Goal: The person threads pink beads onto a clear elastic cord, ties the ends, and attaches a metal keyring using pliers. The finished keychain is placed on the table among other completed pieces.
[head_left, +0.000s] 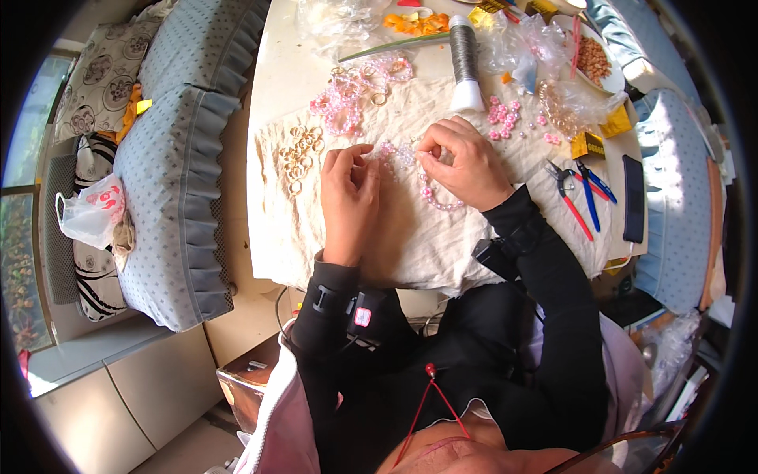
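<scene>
On the table point(288, 63), a cream cloth point(489, 229) bears pink beads point(504, 118).

I can make out no words or numbers for certain. Red print point(113, 193) marks the white plastic bag point(88, 219) off to my left, and a pink-edged label point(362, 317) on the black device point(359, 341) beside my left sleeve point(330, 286) is too small to read.

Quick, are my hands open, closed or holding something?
Left hand: fingers curled; can't tell if it's holding anything.
Right hand: curled by pink beads; grip unclear.
</scene>
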`<state>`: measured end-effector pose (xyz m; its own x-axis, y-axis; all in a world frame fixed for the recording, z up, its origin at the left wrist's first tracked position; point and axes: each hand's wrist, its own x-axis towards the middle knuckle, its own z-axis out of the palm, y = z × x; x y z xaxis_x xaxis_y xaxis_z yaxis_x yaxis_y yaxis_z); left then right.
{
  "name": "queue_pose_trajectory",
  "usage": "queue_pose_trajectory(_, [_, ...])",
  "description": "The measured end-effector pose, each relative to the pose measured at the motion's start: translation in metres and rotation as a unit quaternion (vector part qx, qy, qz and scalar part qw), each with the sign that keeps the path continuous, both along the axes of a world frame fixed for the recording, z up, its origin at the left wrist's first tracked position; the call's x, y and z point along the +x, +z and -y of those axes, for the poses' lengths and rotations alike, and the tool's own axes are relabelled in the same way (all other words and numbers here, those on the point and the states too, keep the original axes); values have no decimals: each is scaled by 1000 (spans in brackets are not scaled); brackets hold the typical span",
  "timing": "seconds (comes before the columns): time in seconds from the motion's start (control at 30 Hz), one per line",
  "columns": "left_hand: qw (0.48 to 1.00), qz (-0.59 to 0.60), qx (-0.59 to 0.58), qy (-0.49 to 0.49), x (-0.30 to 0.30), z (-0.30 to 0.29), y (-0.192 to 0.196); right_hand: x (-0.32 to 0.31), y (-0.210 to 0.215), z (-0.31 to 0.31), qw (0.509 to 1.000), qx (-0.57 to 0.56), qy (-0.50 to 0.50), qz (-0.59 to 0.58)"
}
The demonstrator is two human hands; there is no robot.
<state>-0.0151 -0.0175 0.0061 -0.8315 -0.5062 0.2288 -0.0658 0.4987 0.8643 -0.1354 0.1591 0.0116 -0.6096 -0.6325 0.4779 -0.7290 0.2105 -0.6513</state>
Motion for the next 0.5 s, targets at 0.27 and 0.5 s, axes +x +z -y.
queue_pose_trajectory(0.27, [987,22,-155,28,-20,-8,-3,1,0,1,1000,-13,-8,1])
queue_pose_trajectory(0.5, [994,16,-106,-24,-2,-6,-4,1,4,-2,999,-8,51,13])
